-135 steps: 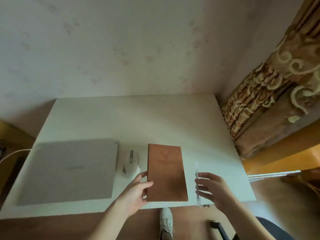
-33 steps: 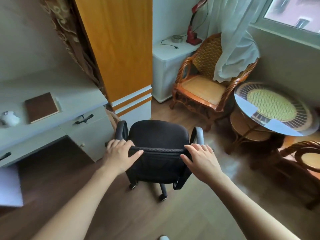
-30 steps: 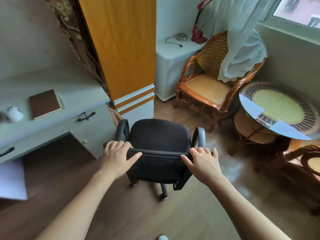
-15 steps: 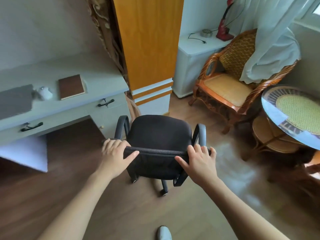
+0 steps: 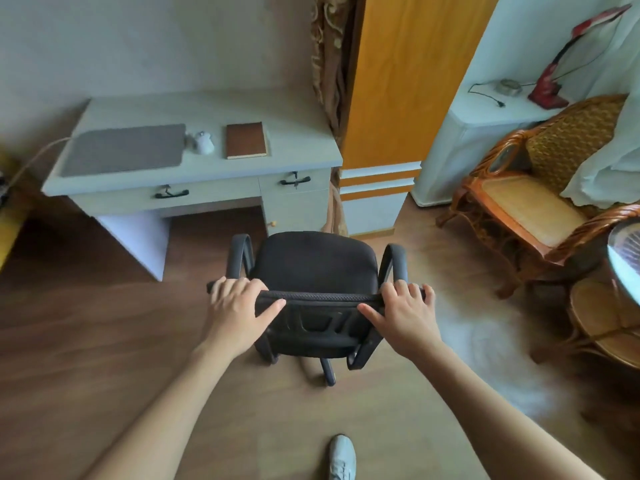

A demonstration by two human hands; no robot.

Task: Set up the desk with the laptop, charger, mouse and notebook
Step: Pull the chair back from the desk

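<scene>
A closed grey laptop (image 5: 124, 148) lies on the left of the pale desk (image 5: 298, 161), with a charger cable (image 5: 38, 155) running off its left side. A white mouse (image 5: 202, 143) sits beside it, then a brown notebook (image 5: 246, 140). In front of the desk stands a black office chair (image 5: 317, 261). My left hand (image 5: 239, 310) grips the left end of the chair's backrest top. My right hand (image 5: 407, 315) grips the right end.
Two drawers with black handles (image 5: 171, 194) front the desk. An orange wardrobe (image 5: 401, 81) stands right of the desk, then a white cabinet (image 5: 485, 133) with a red lamp (image 5: 554, 84). A wicker armchair (image 5: 533, 199) and a glass-topped table (image 5: 627, 258) fill the right. Wooden floor (image 5: 86, 323) lies around the chair.
My view has swung left, bringing the whole desk with laptop, mouse and notebook into sight. Both hands keep hold of the chair back, which has turned toward the desk.
</scene>
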